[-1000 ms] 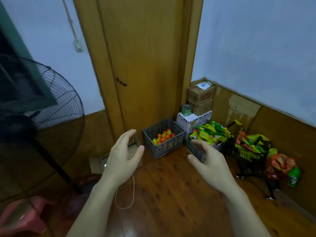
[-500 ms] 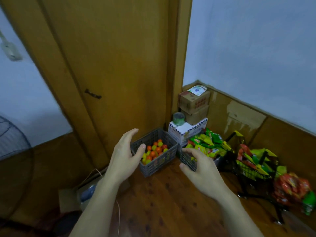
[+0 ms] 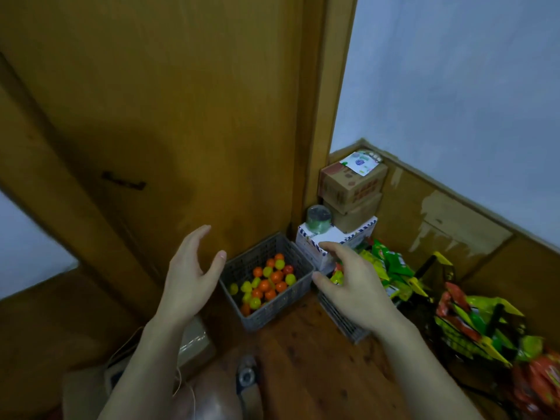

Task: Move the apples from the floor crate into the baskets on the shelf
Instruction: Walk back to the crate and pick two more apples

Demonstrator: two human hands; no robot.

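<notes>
A grey plastic crate (image 3: 274, 312) stands on the wooden floor against a brown door. Inside it lie several small apples (image 3: 266, 283), orange, red and yellow-green. My left hand (image 3: 191, 280) hovers just left of the crate, fingers spread and relaxed, holding nothing. My right hand (image 3: 348, 283) hovers just right of the crate, fingers loosely bent, also holding nothing. Neither hand touches the crate. No shelf or shelf baskets are in view.
A second grey crate (image 3: 342, 319) of green and yellow snack packets (image 3: 391, 268) sits right of the apple crate. Stacked cardboard boxes (image 3: 351, 189) and a white box (image 3: 318, 247) fill the corner. Black wire baskets of packets (image 3: 472, 325) stand at right. A flat box (image 3: 194, 344) lies at left.
The view has moved closer to the crate and tilted down; the fan has left the frame. Both hands have come forward to either side of the crate, still holding nothing.
</notes>
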